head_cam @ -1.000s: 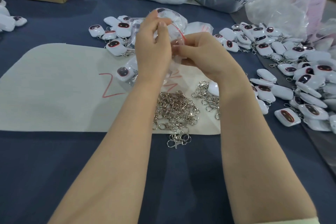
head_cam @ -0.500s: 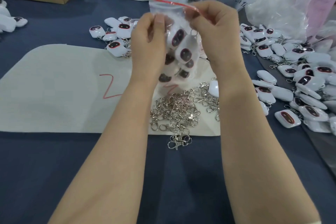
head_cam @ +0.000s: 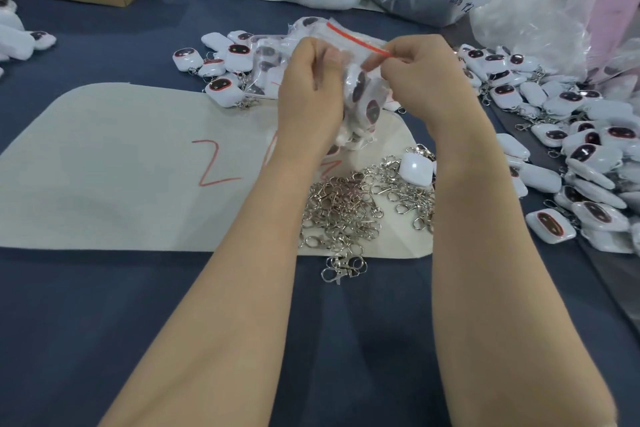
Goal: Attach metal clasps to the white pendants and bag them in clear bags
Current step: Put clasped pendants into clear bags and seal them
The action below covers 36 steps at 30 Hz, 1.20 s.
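The bag (head_cam: 360, 87), stuffed with pendants (head_cam: 372, 111), hangs just above the mat (head_cam: 121, 166), mouth up, with its red seal (head_cam: 356, 40) slanting between both hands. The left grip (head_cam: 311, 87) pinches the bag's top near one end. The right grip (head_cam: 420, 80) pinches the seal's other end. To close it well, I'd keep the strip taut, run a pinch along its whole length, and shake the pendants down clear of the track. Loose clasps (head_cam: 346, 211) lie on the mat below. Unbagged pendants (head_cam: 588, 156) are heaped to the right on the desk (head_cam: 104, 322).
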{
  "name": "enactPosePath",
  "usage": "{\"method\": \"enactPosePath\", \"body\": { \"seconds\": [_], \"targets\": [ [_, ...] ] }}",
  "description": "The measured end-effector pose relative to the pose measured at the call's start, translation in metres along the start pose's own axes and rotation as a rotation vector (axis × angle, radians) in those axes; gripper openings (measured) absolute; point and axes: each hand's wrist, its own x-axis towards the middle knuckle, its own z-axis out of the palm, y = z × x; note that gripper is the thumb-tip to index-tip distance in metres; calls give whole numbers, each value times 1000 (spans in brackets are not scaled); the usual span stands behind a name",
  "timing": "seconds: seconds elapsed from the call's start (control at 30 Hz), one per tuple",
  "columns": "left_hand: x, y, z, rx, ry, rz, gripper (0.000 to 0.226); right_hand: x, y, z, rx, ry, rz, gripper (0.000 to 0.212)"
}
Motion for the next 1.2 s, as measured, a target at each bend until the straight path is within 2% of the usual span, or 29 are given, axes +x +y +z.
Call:
{"method": "enactPosePath", "body": {
  "seconds": [0.07, 0.17, 0.27, 0.37, 0.47, 0.53, 0.7, 1.0, 1.2],
  "targets": [
    [-1, 0, 4, 20, 3, -11, 22, 1, 0, 1, -12, 65, 0, 28],
    [0, 3, 3, -81, 52, -75, 25, 0, -4, -3, 172, 164, -45, 19],
    [3, 4, -3, -203, 84, -137, 21, -3, -7, -7, 396, 121, -74, 21],
    [4, 7, -7, -236, 141, -62, 13, -4, -7, -5, 478, 123, -26, 21],
    [4, 9, -7, -226, 150, -21, 15, -1, -6, -4, 409, 173, -4, 17],
    [5, 8, -6, -206, 141, -31, 16, -1, -7, -3, 303, 165, -66, 14],
    [3, 5, -4, -143, 91, -5, 16, -3, -16, 7, -61, 79, -261, 24],
    [1, 1, -5, -66, 108, 16, 17, -4, -15, 8, -68, 44, -237, 3],
    [3, 0, -4, -3, 99, 67, 15, -4, -15, 8, -37, 6, -239, 3]
  ]
}}
